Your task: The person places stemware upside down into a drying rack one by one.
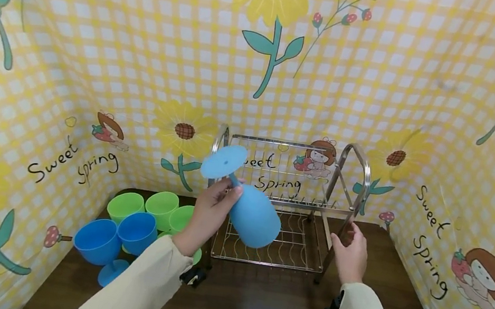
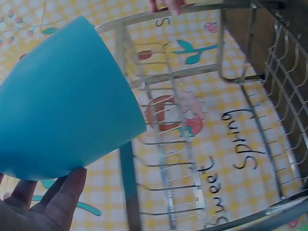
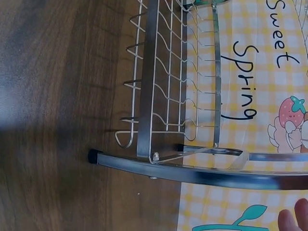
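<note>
My left hand (image 1: 210, 210) pinches the stem of a light-blue plastic goblet (image 1: 256, 219). The goblet is tilted upside down, its round foot up at the left and its bowl hanging toward the lower right, in front of the two-tier metal dish rack (image 1: 267, 263). In the left wrist view the bowl (image 2: 67, 106) fills the left side, with fingers (image 2: 65, 199) below it. At the rack's right side is my right hand (image 1: 350, 252), thumb and fingers spread close by the side frame. Only its fingertips (image 3: 293, 216) enter the right wrist view, beside the chrome side bar (image 3: 216, 174).
Two blue goblets (image 1: 96, 240) and several green goblets (image 1: 126, 207) stand grouped on the dark wooden table (image 1: 263, 306), left of the rack. A yellow checked cloth (image 1: 152, 81) with sunflowers encloses the back and sides.
</note>
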Action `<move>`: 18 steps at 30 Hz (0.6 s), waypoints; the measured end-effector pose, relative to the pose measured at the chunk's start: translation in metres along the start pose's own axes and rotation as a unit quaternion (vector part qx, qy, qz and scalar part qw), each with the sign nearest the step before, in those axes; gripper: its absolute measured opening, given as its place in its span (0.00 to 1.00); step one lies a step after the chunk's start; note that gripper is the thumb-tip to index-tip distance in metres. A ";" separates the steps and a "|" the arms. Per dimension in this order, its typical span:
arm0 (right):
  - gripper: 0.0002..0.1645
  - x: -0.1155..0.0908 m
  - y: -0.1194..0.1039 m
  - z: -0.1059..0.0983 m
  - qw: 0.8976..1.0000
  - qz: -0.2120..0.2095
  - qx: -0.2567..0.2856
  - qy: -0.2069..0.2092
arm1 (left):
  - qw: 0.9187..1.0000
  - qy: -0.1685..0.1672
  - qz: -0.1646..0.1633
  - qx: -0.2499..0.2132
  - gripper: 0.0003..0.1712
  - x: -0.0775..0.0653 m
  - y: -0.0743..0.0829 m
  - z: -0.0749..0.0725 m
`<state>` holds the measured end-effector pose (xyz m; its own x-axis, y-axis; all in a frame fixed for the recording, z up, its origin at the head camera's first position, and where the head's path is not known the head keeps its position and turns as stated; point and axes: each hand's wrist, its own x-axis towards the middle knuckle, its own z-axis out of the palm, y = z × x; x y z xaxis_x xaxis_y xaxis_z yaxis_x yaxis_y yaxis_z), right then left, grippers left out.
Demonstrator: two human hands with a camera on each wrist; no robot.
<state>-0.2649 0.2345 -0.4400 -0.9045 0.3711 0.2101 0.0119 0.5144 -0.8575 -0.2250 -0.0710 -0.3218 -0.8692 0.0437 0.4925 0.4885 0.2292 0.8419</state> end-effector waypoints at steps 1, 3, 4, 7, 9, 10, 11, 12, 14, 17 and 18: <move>0.37 0.001 0.000 0.000 1.000 -0.001 -0.005 -0.002 | 1.000 0.005 0.005 -0.005 0.16 0.004 0.003 0.000; 0.36 0.002 -0.001 0.000 1.000 0.002 -0.014 -0.004 | 1.000 0.019 0.009 -0.006 0.16 0.012 0.008 0.000; 0.35 0.002 -0.001 0.000 1.000 0.004 -0.019 -0.003 | 1.000 0.026 0.014 -0.005 0.16 0.016 0.011 0.000; 0.33 0.003 -0.002 0.000 1.000 0.007 -0.027 0.007 | 0.998 0.051 0.029 -0.002 0.16 0.029 0.019 -0.001; 0.31 0.005 -0.002 0.000 0.999 0.005 -0.032 0.014 | 0.997 0.065 0.031 0.001 0.16 0.037 0.023 -0.001; 0.29 0.005 -0.002 -0.001 0.999 0.002 -0.032 0.019 | 0.997 0.070 0.032 0.003 0.16 0.041 0.025 -0.002; 0.28 0.006 -0.002 0.000 0.999 -0.001 -0.033 0.023 | 0.997 0.073 0.032 0.007 0.16 0.044 0.026 -0.002; 0.27 0.006 -0.001 0.000 0.999 -0.004 -0.035 0.026 | 0.997 0.075 0.032 0.010 0.16 0.047 0.027 -0.002; 0.25 0.007 -0.001 0.000 0.999 -0.010 -0.038 0.031 | 0.996 0.079 0.027 0.028 0.17 0.052 0.029 -0.002; 0.22 0.007 -0.001 0.000 0.998 -0.018 -0.046 0.035 | 0.996 0.076 0.010 0.055 0.17 0.059 0.029 -0.001; 0.21 0.007 -0.001 0.000 0.998 -0.020 -0.050 0.035 | 0.995 0.075 0.004 0.069 0.17 0.061 0.029 0.000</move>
<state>-0.2714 0.2371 -0.4378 -0.8730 0.4000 0.2791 0.0220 0.6038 -0.7968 -0.2638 -0.0618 -0.2675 -0.8393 -0.0967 0.5350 0.4712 0.3616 0.8045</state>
